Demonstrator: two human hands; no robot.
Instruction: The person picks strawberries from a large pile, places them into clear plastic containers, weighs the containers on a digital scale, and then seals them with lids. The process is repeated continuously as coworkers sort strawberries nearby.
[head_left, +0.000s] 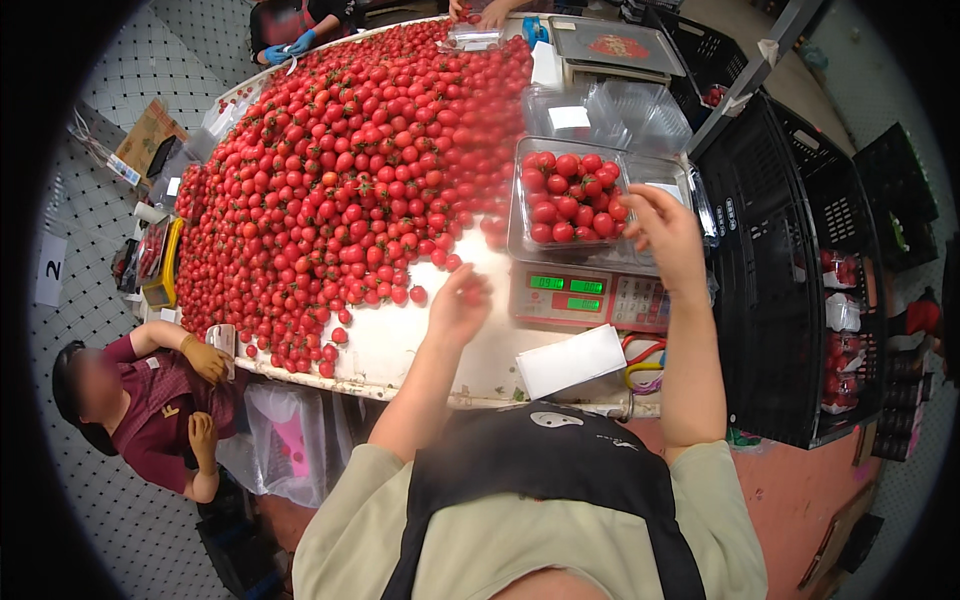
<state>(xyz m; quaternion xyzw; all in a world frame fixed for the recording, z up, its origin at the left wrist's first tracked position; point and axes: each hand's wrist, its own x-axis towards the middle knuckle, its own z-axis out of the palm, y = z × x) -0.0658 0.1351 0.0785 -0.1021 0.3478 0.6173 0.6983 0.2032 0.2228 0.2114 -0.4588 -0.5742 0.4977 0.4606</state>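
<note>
A clear plastic box of cherry tomatoes (574, 196) sits on the metal pan of a red-and-white digital scale (564, 313), whose display is lit green. My right hand (666, 234) is at the box's right edge, fingers apart and slightly curled, with no object visible in it. Left of the scale, my left hand (459, 306) is blurred over the white tabletop (394, 334), close to the near edge of a large heap of cherry tomatoes (352, 176). Red shows at its fingertips; the blur hides whether it grips a tomato.
Clear plastic containers (570, 116) lie behind the scale, before a second scale (616, 46). White paper (571, 361) and scissors (643, 352) lie near the front edge. Black crates (765, 262) stand close on the right. A co-worker (154, 412) stands at left; others' hands work across the table.
</note>
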